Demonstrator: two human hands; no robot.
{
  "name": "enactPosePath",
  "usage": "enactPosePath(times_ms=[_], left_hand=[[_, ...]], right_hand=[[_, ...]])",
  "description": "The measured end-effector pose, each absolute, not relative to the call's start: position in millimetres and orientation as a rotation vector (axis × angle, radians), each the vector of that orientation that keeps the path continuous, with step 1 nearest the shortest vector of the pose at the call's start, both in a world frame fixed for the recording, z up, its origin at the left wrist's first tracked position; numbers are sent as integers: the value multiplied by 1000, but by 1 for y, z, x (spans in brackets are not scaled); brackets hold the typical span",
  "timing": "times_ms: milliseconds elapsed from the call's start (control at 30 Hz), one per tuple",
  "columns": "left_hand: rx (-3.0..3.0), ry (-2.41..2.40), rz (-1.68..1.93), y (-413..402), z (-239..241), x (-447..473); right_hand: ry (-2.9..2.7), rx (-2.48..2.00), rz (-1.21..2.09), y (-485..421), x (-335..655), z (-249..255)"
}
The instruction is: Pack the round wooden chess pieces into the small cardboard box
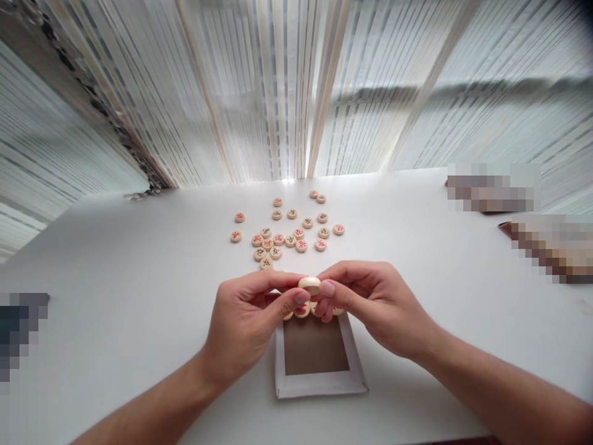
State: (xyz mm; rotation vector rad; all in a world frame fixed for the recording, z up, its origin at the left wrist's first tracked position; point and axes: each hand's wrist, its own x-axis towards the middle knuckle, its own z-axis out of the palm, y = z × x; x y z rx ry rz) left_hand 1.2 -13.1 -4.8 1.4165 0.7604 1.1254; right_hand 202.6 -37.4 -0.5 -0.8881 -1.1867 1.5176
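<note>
Between the fingertips of my left hand (pixel 252 315) and my right hand (pixel 377 303) is one round wooden xiangqi piece (pixel 309 285), pinched from both sides and held tilted, its pale rim towards me. Below it lies a shallow white box (pixel 322 386) with a brown bottom. Several xiangqi pieces (pixel 302 310) sit along the box's far end, partly covered by my fingers. Beyond my hands, several more pieces with red or black characters (pixel 278 239) are scattered over the white table, some touching or overlapping.
The white table (pixel 152 290) runs back to a striped curtain (pixel 259 93). A beaded chain (pixel 106 117) hangs down at the back left. Blurred-out objects stand on the right, one of them brown-edged (pixel 542 253), and a dark one (pixel 21 327) is at the left edge.
</note>
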Motion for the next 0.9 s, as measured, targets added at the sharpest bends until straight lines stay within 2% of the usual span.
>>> enactPosePath(times_ms=[467,900], left_hand=[[1469,739,1071,-18,-9,1],[1929,656,1134,-16,-10,1]], right_hand=[[-1126,-940,1619,-40,204,-3],[-1081,-978,1656,-40,202,-3]])
